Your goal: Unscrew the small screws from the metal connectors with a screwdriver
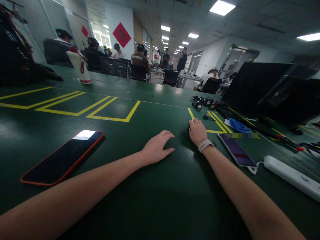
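Note:
My left hand (158, 146) is over the middle of the green table (155, 193), thumb and fingers apart, with nothing in it. To its right, my right hand (197, 132), with a watch (206, 144) on the wrist, has its fingers curled round a small dark object (189, 124). A thin pale tip stands up by the fingers. Most of that object is hidden, so its kind does not show. Just beyond this hand lies a small dark metal part (208, 116), near yellow tape lines (217, 122). A phone (236, 150) lies to the right of my right wrist.
A phone in an orange case (62, 158) lies at left. Farther off stands a paper cup (81, 66). Cables with connectors (198, 102), a blue glove (239, 126), a white power strip (292, 176) and a dark monitor (255, 86) occupy the right side. Several people sit or stand beyond.

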The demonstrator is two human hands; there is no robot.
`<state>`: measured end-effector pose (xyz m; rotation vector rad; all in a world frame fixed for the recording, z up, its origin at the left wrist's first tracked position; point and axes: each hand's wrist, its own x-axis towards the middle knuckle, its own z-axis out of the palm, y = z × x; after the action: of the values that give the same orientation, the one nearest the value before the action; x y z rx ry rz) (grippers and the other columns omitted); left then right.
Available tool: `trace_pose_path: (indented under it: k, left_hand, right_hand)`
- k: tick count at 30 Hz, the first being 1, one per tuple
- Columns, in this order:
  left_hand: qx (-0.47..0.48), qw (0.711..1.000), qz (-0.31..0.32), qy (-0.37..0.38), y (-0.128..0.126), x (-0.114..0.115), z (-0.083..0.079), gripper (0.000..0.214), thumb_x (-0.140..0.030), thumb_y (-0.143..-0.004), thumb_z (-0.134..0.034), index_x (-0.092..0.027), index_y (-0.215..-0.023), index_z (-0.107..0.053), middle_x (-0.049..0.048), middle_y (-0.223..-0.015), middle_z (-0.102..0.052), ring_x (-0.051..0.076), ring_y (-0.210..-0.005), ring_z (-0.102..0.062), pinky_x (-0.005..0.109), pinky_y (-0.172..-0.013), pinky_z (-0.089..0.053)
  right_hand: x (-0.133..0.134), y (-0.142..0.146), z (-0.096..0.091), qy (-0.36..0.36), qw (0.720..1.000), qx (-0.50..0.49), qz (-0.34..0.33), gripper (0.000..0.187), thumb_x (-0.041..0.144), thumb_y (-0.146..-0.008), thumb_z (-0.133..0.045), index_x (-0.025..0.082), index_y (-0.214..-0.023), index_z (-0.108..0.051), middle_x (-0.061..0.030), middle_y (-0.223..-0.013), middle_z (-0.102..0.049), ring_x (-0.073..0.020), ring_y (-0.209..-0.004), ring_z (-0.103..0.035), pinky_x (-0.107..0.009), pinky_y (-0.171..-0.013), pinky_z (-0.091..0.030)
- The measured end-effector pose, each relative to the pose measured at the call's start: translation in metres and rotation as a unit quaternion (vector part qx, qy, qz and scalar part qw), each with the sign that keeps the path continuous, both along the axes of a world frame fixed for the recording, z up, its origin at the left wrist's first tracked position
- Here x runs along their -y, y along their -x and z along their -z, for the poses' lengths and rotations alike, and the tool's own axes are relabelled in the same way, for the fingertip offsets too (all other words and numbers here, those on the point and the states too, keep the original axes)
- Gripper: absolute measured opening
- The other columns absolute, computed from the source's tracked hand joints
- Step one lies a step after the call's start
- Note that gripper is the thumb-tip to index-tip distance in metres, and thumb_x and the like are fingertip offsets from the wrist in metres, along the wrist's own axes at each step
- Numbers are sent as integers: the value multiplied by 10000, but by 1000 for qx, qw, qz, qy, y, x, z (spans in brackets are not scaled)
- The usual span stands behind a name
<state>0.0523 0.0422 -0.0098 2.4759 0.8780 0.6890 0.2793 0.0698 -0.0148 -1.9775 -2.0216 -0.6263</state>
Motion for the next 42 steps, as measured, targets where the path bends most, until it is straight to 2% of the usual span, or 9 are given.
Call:
trace_pose_path:
  k: [8,14,17,21,24,27,30,34,42]
  left_hand:
    - [-15,1000,14,-17,1,-1,1,346,-267,-813,-562,-189,-1149,-527,68,-1213,-543,212,-1051,-552,386,-867,-485]
    - [-34,999,9,-23,1,0,-2,340,-243,-811,-557,-171,-1143,-540,76,-1194,-557,219,-1052,-551,381,-873,-478]
    - [-38,999,9,-20,2,0,-2,337,-243,-816,-553,-167,-1144,-544,76,-1181,-568,218,-1055,-550,380,-868,-477]
    - [-44,999,11,-23,2,0,-2,331,-244,-818,-553,-166,-1140,-546,76,-1159,-582,219,-1059,-549,381,-868,-473]
    - [-49,998,13,-26,1,-1,-1,332,-252,-822,-550,-165,-1143,-543,78,-1150,-590,216,-1063,-549,381,-880,-465]
    - [-56,998,16,-27,0,0,-1,332,-254,-829,-540,-162,-1147,-539,78,-1147,-595,216,-1075,-543,386,-899,-451]
    - [-64,997,19,-30,-1,1,-2,333,-249,-831,-534,-166,-1154,-531,80,-1148,-599,219,-1079,-543,389,-897,-445]
    - [-74,996,19,-37,-2,2,-3,324,-254,-835,-525,-160,-1145,-534,86,-1131,-611,223,-1064,-550,396,-890,-443]
    - [-78,995,26,-50,-2,2,-3,311,-248,-835,-524,-152,-1130,-552,87,-1100,-624,221,-1038,-555,390,-881,-446]
  right_hand:
    - [-22,-9,-4,15,998,29,59,223,70,-841,-397,90,-947,-592,-199,-1012,-576,-275,-933,-500,-369,-782,-352]
    - [-16,-6,-7,-6,996,12,87,261,165,-901,-350,88,-983,-586,-204,-1030,-578,-303,-980,-498,-393,-793,-344]
    - [-1,-4,-15,1,997,-9,77,310,233,-935,-308,117,-1037,-577,-180,-1033,-601,-282,-932,-546,-364,-739,-370]
    - [34,-11,-31,32,997,-46,46,306,279,-944,-315,204,-1146,-533,-95,-989,-666,-223,-814,-620,-297,-624,-393]
    - [62,-28,-42,72,991,-108,36,247,237,-898,-393,209,-1085,-552,-68,-914,-689,-219,-797,-640,-292,-618,-416]
    - [85,-49,-47,129,977,-171,17,155,213,-827,-457,221,-938,-566,-49,-842,-679,-218,-755,-636,-303,-615,-435]
    - [103,-65,-43,177,967,-185,-11,106,222,-793,-478,233,-869,-550,-48,-836,-664,-215,-745,-630,-316,-629,-455]
    - [118,-70,-31,215,960,-180,-15,161,189,-740,-505,233,-891,-539,-47,-878,-646,-220,-782,-622,-331,-669,-465]
    - [121,-58,-17,166,977,-133,-25,200,92,-727,-423,201,-854,-531,-65,-825,-633,-212,-743,-610,-322,-648,-441]
